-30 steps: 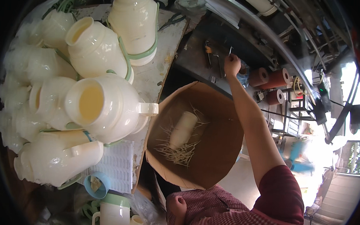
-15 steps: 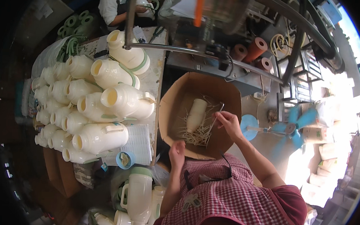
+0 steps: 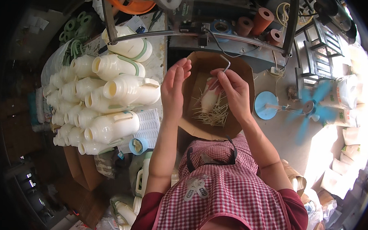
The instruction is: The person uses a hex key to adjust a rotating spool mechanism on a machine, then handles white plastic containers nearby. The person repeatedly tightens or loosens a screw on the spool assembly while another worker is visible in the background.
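My right hand [image 3: 235, 86] pinches a thin bent metal rod [image 3: 228, 64], its angled end pointing up. The rod is above an open cardboard box [image 3: 192, 123]. Raised at the box's left rim, my left hand [image 3: 175, 88] is open and empty, fingers stretched upward. Inside the box, a cream plastic bottle-shaped piece [image 3: 209, 100] lies on a heap of thin pale plastic strips [image 3: 214, 116]. My right hand partly hides that piece.
Cream jugs [image 3: 111, 126] are stacked on the table at left, near a blue cup [image 3: 138, 146]. A metal frame [image 3: 163, 33] crosses above the box's far side. A blue fan [image 3: 308, 107] stands at right, beyond it pale sacks. Coloured rolls [image 3: 263, 19] sit on the back bench.
Both hands have moved up and away from my body; the left has opened its fingers. The rod remains in my right hand. The view has shifted, and the overhead frame looks lower and wider.
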The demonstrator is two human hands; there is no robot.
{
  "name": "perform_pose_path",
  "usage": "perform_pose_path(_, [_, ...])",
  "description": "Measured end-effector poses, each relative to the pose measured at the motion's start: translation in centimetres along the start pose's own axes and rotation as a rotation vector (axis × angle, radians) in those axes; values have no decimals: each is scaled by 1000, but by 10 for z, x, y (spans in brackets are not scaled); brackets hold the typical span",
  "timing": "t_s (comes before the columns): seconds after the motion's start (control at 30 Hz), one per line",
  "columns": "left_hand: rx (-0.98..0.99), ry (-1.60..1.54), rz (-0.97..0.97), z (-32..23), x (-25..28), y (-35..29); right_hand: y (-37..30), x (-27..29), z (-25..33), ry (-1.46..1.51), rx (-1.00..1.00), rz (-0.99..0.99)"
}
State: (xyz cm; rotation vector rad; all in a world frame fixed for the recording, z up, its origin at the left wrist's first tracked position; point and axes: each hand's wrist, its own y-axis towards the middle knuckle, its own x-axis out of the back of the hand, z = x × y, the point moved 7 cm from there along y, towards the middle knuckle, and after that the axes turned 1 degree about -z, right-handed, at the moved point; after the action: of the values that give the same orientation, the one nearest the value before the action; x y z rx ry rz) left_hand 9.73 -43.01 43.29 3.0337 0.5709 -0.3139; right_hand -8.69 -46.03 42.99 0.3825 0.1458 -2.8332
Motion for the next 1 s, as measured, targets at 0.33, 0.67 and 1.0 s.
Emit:
perform_pose_path(0.33, [-25,-47,117,-21,-34,35,15,-17,19,-158,141,-56])
perform_pose_path(0.67, [85,-11,135,-9,-41,49,38,-33,-23,524,-182,77])
perform_pose_path(1.0, [104,36,162,-13,-44,55,42,-46,-26,778,-161,179])
